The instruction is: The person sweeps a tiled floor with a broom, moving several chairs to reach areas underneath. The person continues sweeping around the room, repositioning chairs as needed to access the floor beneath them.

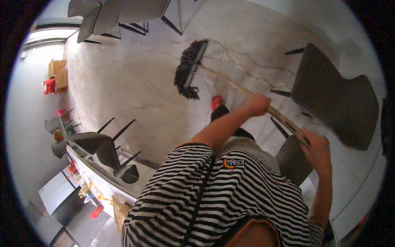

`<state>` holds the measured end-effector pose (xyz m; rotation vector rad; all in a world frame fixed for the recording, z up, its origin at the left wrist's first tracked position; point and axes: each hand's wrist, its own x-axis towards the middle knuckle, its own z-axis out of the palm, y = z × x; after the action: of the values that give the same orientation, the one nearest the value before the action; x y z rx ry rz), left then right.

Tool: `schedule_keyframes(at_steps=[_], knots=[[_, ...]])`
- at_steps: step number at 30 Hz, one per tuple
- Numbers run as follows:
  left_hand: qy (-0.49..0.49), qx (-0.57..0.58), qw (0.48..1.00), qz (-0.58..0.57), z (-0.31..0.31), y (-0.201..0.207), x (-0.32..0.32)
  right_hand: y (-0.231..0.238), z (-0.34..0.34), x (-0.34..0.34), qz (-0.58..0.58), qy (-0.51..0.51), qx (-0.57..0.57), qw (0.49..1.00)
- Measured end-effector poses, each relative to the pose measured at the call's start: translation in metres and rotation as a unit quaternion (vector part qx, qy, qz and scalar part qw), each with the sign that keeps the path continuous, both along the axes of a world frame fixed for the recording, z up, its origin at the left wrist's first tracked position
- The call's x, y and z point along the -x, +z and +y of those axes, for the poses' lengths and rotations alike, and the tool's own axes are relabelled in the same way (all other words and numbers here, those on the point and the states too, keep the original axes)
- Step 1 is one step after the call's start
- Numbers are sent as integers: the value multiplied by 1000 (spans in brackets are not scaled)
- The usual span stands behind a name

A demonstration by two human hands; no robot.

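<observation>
A flat dust mop with a dark, shaggy head (189, 71) lies against the marble-look floor ahead of me. Its long wooden handle (230, 83) slants back from the head toward my right side. My left hand (258, 105) is closed around the middle of the handle. Nearer its upper end, my right hand (316, 149) grips the same handle, fingers wrapped round it. A red shoe (216, 102) on my foot shows just behind the mop head.
A grey chair (333, 94) stands close on the right, with another grey seat (293, 158) beneath the handle's end. More chairs (140, 10) line the far side. At left are chairs (96, 146) by a cluttered table (98, 181), and cardboard boxes (61, 76) by the wall.
</observation>
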<state>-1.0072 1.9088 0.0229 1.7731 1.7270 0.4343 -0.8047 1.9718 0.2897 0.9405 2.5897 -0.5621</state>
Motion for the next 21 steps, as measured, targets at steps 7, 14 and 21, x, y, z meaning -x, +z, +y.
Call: schedule_keyframes(at_steps=[7, 14, 21], knots=[[120, -68, 989, 48, -14, -73, 205, -115, 37, 177, 14, 110, 14, 994], [94, 80, 988, 94, 41, -50, 303, -36, 136, 252, 131, 163, -27, 978], [-103, 131, 986, 5, 212, 41, 168, 73, 252, 149, -73, 34, -49, 996]])
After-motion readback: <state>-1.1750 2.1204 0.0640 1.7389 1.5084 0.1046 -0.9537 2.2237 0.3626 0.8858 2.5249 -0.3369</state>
